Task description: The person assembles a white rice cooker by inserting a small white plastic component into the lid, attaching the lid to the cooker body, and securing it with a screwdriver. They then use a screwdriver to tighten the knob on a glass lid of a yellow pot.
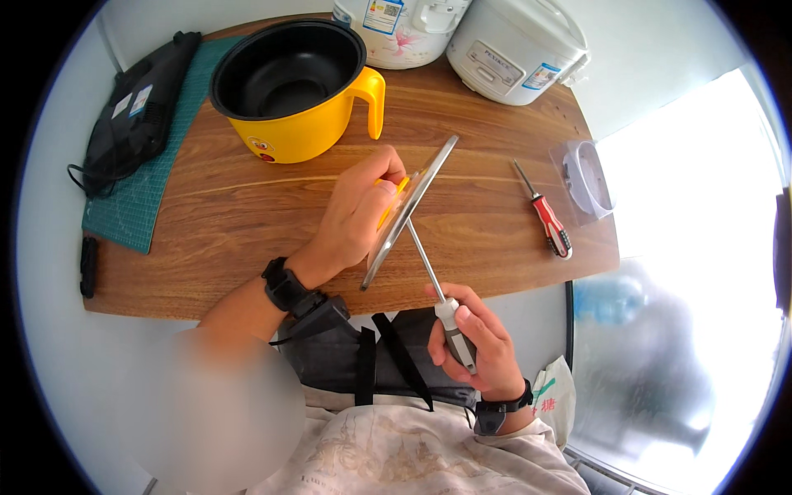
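My left hand (363, 208) is closed round the yellow knob (393, 203) of a glass pot lid (419, 196). The lid is held up on edge, tilted, its metal rim running from upper right to lower left. In my right hand (482, 340) is a screwdriver (450, 318) with a grey and white handle. Its shaft slants up to the left, and the tip meets the middle of the lid on the side away from the knob. Glare and the steep angle hide the exact contact. Beyond my left hand stands a yellow pot (305, 130) with a black inside and a yellow side handle.
A red and black screwdriver (548, 221) lies at the right, beside a clear plastic piece (587, 180). Two white rice cookers (513, 51) (399, 37) stand at the back. At the left a black device (136, 111) rests on a green cutting mat (132, 216). The wooden table (247, 272) has a curved front edge.
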A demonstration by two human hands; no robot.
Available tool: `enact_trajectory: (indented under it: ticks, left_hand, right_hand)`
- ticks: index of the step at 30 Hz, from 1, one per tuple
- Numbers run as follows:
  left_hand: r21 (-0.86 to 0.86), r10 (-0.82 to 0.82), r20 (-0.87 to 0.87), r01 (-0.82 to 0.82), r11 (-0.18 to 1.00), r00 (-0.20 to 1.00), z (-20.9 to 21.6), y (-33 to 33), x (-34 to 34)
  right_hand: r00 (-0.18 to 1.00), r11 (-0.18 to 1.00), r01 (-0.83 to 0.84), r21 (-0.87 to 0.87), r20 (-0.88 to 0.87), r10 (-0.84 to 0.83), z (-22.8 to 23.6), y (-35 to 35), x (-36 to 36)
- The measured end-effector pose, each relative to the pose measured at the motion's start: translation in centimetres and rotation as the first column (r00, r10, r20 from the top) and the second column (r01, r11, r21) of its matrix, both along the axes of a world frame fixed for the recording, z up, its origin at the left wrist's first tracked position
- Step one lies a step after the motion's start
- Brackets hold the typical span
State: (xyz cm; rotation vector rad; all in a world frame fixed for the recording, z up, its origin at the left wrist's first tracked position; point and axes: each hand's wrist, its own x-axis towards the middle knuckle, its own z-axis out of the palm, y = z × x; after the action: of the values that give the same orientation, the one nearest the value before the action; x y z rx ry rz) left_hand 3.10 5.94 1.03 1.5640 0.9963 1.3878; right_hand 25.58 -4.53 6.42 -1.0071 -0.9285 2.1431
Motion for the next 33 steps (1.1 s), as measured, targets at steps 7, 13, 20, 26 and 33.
enact_trajectory:
  ticks: [7,13,20,26,33]
  left_hand:
    - [-0.060,-0.033,0.122,0.041,0.997,0.992,0.3,-0.3,0.2]
    - [-0.168,-0.156,0.325,0.219,0.961,0.933,0.2,-0.5,-0.5]
    - [-0.171,-0.120,0.085,0.133,0.976,0.989,0.6,-0.6,-0.9]
    - [-0.349,-0.191,0.353,0.318,0.881,0.916,1.5,-0.9,-0.5]
    - [-0.458,-0.196,0.394,0.377,0.805,0.898,1.1,-0.8,-0.6]
  right_hand:
    - [0.993,0.997,-0.030,0.067,0.115,0.023,0.5,0.3,-0.1]
    - [0.960,0.955,-0.073,0.288,0.279,-0.011,0.2,0.9,-0.3]
    - [0.874,0.913,-0.209,0.352,0.486,0.013,1.6,2.5,1.1]
    - [0.739,0.764,-0.336,0.551,0.657,-0.149,1.7,3.4,2.0]
    - [0.632,0.598,-0.493,0.632,0.732,-0.254,3.3,4.0,2.5]
